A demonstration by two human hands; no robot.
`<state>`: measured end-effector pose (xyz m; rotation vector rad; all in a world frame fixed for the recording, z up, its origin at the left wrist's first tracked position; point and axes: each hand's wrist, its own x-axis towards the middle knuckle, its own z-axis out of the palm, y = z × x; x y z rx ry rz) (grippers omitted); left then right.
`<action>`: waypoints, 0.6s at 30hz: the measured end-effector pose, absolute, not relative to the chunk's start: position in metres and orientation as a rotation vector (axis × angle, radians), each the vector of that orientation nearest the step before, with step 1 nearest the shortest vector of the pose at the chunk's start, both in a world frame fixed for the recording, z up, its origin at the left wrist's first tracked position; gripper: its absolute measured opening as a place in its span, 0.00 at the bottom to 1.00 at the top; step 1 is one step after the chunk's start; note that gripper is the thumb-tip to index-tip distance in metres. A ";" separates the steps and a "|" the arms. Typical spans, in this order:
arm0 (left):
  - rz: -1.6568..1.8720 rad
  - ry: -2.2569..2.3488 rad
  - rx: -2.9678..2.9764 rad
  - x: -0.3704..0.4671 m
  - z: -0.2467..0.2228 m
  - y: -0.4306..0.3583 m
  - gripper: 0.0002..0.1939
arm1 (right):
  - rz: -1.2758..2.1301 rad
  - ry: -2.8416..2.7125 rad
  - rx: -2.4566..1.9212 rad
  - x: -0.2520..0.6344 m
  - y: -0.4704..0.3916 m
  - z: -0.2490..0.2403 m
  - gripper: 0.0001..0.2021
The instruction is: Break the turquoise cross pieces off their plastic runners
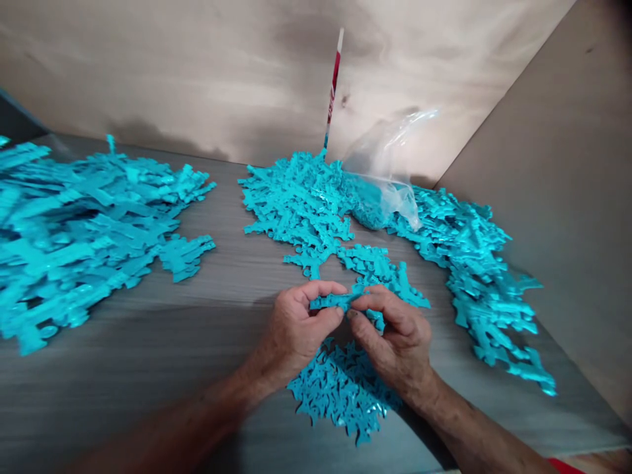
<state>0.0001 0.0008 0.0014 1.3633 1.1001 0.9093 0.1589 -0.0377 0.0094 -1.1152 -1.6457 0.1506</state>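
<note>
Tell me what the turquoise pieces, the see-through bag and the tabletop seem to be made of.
Turquoise pieces: probably glossy plastic or rubber, from the even colour and shiny highlights.
See-through bag: thin, glossy plastic film, given its creases and bright glints.
Tabletop: wood or wood-look laminate, fairly matt, with grey grain-like streaks.

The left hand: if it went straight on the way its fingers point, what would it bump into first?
Most likely the right hand: its fingertips face the left hand over the narrow turquoise plastic strip both hold. Exact depth is hard to judge.
</note>
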 end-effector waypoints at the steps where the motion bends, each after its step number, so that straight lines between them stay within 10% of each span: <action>1: 0.914 1.099 1.370 0.000 0.002 0.000 0.13 | 0.157 -1.639 -1.116 0.159 -0.038 0.010 0.08; 18: 0.945 1.152 1.535 0.000 -0.004 -0.005 0.10 | 0.068 -1.578 -1.291 0.153 -0.045 0.008 0.07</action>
